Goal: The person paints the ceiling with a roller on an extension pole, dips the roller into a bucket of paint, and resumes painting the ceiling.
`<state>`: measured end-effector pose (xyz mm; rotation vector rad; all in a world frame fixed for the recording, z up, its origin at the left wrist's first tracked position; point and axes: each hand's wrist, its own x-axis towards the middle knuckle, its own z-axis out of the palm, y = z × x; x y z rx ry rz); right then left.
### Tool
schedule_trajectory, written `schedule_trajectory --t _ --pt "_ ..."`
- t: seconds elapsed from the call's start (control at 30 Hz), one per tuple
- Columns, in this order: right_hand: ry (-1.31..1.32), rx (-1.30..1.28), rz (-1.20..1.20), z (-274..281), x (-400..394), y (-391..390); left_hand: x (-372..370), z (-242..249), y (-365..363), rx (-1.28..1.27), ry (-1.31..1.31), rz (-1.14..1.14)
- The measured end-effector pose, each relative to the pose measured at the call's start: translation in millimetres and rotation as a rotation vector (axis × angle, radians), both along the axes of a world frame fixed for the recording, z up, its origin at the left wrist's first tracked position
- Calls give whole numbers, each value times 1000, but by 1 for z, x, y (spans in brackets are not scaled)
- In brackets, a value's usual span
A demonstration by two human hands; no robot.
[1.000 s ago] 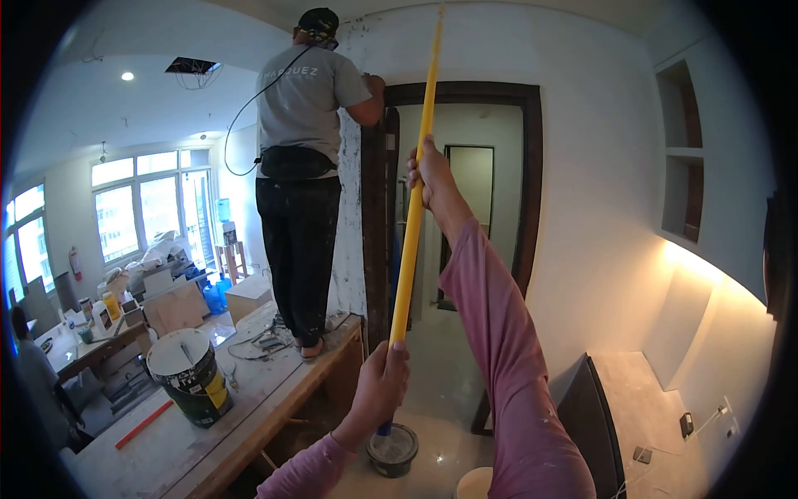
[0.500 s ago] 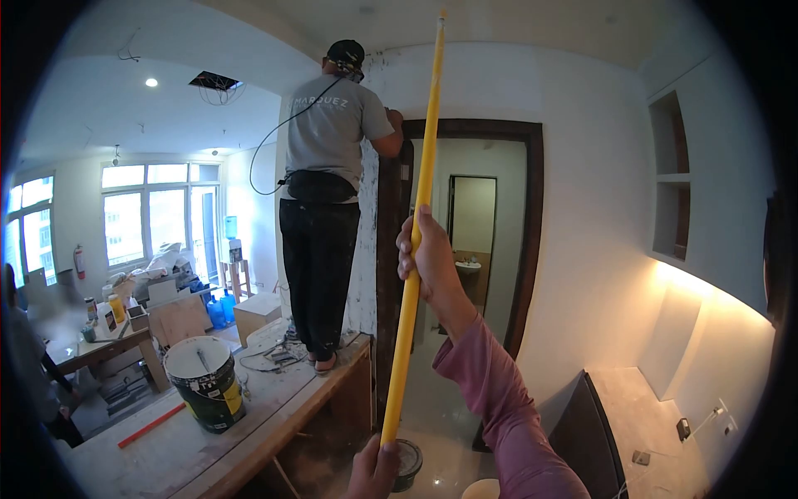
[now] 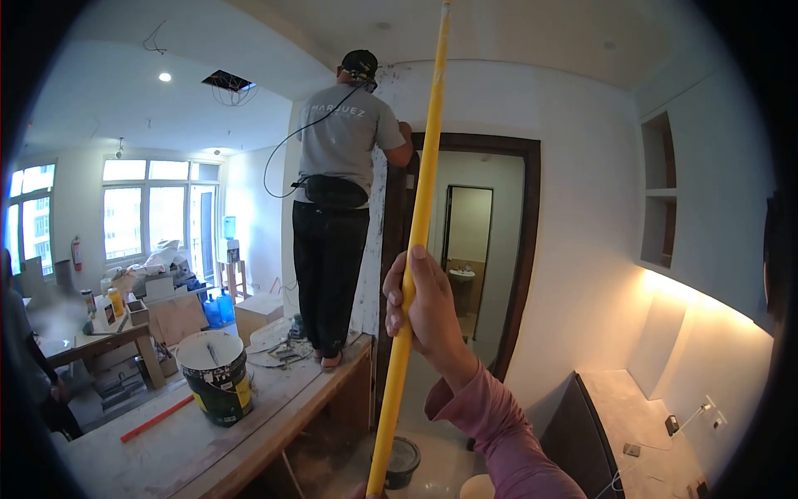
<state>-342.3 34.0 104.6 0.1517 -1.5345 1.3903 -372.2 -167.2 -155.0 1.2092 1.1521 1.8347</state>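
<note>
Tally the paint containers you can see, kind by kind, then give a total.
Large green-and-yellow paint bucket with white lid on the wooden counter: 1
Small grey paint pot on the floor beside the long yellow pole: 1
White pail, only its rim showing at the bottom edge: 1
Total: 3

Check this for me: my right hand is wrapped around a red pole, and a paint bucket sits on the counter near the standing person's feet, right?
Not quite. The pole in your right hand is yellow, not red, as the head view shows. The rest holds: the paint bucket sits on the counter near the standing person.
</note>
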Motion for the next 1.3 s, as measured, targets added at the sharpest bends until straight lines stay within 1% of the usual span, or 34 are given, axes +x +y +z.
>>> schedule_trajectory --t 0.13,0.2,0.4,0.47,0.7,0.83,0.93,1.03,1.13,1.23,1.3 --pt "-1 4 86 -10 -1 -21 -3 -14 -19 -8 -64 -25" --pt "-2 -9 130 -13 -1 -28 -3 -19 -27 -9 -42 -3" --pt "2 -34 64 -25 6 -40 0 -14 -41 -11 15 17" --pt "9 -8 58 -25 8 -38 2 -12 -41 -5 26 34" --pt "-1 -19 40 -11 19 -22 9 -13 -14 -19 107 91" --pt "17 -20 2 0 18 21 13 -2 17 -10 111 55" --pt "13 -70 -20 17 20 58 15 23 44 26 223 65" --pt "3 -144 -4 34 24 98 23 32 84 83 117 32" --pt "-7 -144 6 49 26 145 27 44 120 21 83 -13" --pt "-12 -156 -8 65 29 188 32 68 156 -46 165 -29" --pt "-19 -188 -31 78 30 220 28 63 193 -18 156 -13"
